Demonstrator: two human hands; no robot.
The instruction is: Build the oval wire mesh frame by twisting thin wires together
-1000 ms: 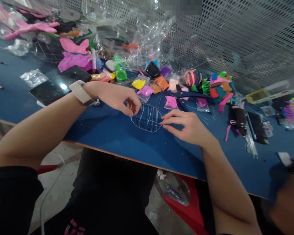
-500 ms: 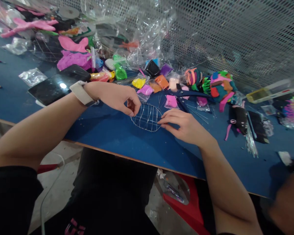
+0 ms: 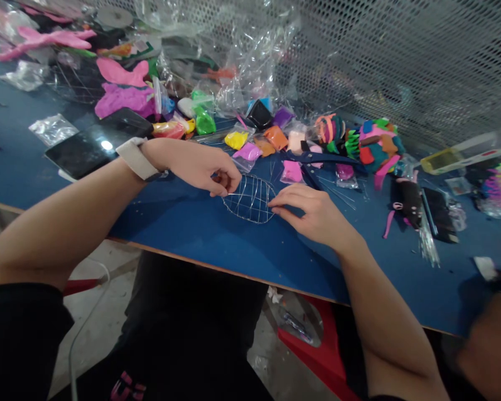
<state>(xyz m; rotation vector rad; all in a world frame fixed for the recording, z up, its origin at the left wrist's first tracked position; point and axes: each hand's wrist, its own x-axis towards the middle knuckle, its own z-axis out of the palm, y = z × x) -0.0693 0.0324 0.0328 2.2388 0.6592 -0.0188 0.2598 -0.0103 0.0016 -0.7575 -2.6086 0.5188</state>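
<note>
Between my two hands, just above or on the blue table, is a wire frame (image 3: 250, 203), an oval outline of silvery wire crossed by several thinner wires. My left hand (image 3: 206, 167) pinches its left end, thumb against curled fingers. At the opposite end my right hand (image 3: 307, 209) grips the rim between thumb and forefinger. Right behind the frame lie small bags of clay, among them a pink one (image 3: 292, 171) and a lilac one (image 3: 249, 151). Dark-handled pliers (image 3: 334, 160) rest beyond my right hand, with loose wires (image 3: 338, 192) beside them.
A black phone or tablet (image 3: 77, 153) lies by my left wrist. Colourful clay models (image 3: 379, 145) and plastic bags line the mesh panel (image 3: 401, 67) at the back. Wire pieces (image 3: 428, 242) lie to the right. Another person's arm (image 3: 490, 334) is at the right edge.
My left fingertips have shifted slightly at the left end of the wire frame, and a short bright wire now shows there. My right hand keeps its pinch almost unmoved.
</note>
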